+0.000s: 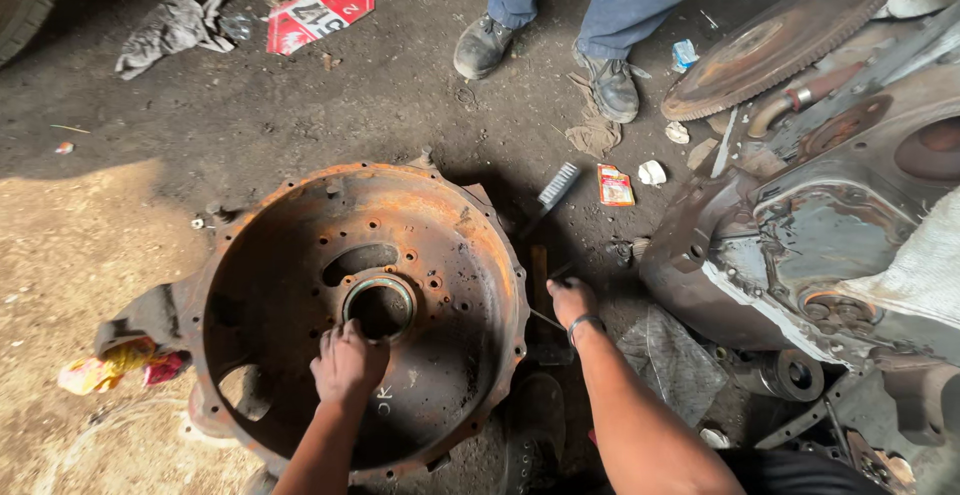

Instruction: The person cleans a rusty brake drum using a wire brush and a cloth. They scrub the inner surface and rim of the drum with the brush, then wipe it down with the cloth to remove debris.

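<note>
The left hand rests inside the big round rusty metal housing, just below the metal ring in its middle. The right hand is outside, just right of the housing's rim. Beyond it lies a grey-bristled brush; further right sits the large grey engine block.

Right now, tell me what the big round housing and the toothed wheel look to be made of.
Round housing under the left hand: likely cast iron or steel, bare, coated in orange-brown rust. Toothed wheel: apparently steel, dull grey-brown with patchy rust. Right hand rests outside the housing's rim.
</note>
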